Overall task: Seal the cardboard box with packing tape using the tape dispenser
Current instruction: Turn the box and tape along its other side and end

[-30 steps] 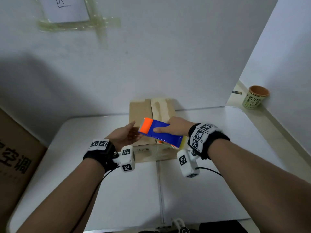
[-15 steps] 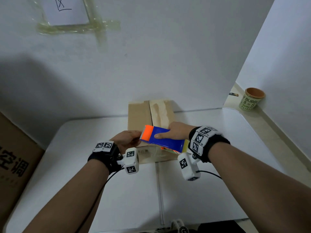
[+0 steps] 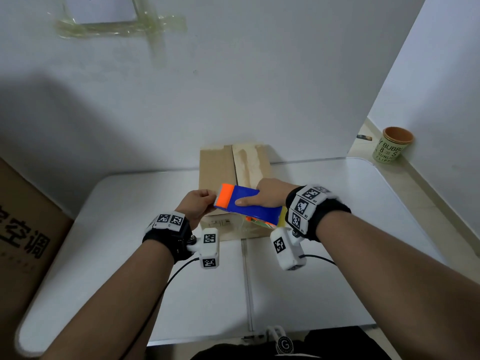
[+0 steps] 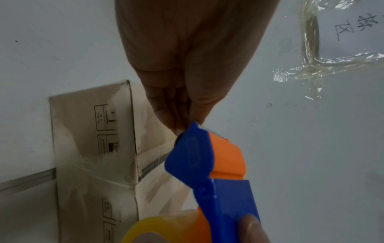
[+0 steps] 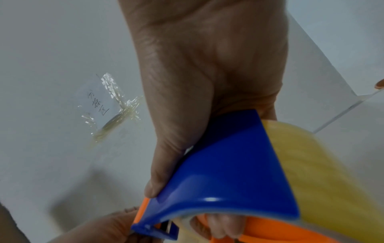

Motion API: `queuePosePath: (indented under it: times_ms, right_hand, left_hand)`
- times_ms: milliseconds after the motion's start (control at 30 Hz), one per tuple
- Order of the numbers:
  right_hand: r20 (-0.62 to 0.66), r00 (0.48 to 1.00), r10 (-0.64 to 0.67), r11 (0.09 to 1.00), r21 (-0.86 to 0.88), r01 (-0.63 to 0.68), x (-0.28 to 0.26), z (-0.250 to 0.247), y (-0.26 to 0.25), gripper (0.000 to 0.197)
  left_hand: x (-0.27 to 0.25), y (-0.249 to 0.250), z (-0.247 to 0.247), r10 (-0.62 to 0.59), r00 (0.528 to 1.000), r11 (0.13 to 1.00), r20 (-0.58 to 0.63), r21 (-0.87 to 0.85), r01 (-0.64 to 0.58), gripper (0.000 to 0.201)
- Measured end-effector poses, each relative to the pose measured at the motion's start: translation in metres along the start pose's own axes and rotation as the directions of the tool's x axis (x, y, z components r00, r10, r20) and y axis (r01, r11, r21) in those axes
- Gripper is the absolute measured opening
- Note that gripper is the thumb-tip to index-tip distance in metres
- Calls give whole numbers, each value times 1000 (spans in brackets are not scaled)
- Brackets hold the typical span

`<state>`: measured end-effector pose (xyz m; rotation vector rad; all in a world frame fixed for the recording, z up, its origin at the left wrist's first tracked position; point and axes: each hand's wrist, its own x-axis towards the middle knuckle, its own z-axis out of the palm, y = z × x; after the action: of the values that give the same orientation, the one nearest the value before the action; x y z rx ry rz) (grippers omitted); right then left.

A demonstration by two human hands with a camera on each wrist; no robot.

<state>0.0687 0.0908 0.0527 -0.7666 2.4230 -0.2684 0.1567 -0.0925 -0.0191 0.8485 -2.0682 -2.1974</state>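
A brown cardboard box (image 3: 220,165) stands at the back of the white table, against the wall, with its top flaps closed. Above its near edge my right hand (image 3: 270,196) grips a blue and orange tape dispenser (image 3: 249,207), thumb along the blue side. In the right wrist view the fingers wrap the dispenser (image 5: 228,172) beside the yellowish tape roll (image 5: 322,172). My left hand (image 3: 197,206) is at the orange nose. The left wrist view shows its fingertips (image 4: 180,126) pinched together right at the serrated cutter of the dispenser (image 4: 207,164), where the clear tape end is hard to make out.
A paper cup (image 3: 392,145) stands on the ledge at the far right. A large brown carton (image 3: 23,229) stands against the table's left side. A taped paper note (image 3: 104,11) hangs on the wall. The white table (image 3: 337,255) has a seam down its middle.
My left hand has closed from an open pose beside the dispenser to a pinch at its orange nose. The right hand and dispenser have stayed over the box's near edge.
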Motion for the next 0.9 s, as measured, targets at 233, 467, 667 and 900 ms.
queuePosePath:
  times_ms: [233, 467, 667, 900]
  right_hand:
    - [-21, 1000, 3, 995, -104, -6, -5, -2, 0, 60]
    - [25, 998, 50, 966, -256, -42, -12, -1, 14, 61]
    - [-74, 991, 109, 922, -364, -128, -14, 4, 9, 55]
    - [-88, 990, 113, 903, -408, -139, -10, 11, -5, 50]
  left_hand:
    - [-3, -11, -35, 33, 978, 996, -206, -78, -50, 14]
    - [-14, -48, -73, 14, 920, 995, -391, -84, -51, 15]
    - [-22, -58, -60, 32, 953, 995, -302, -85, -61, 8]
    - [-20, -65, -58, 28, 939, 995, -342, -83, -60, 10]
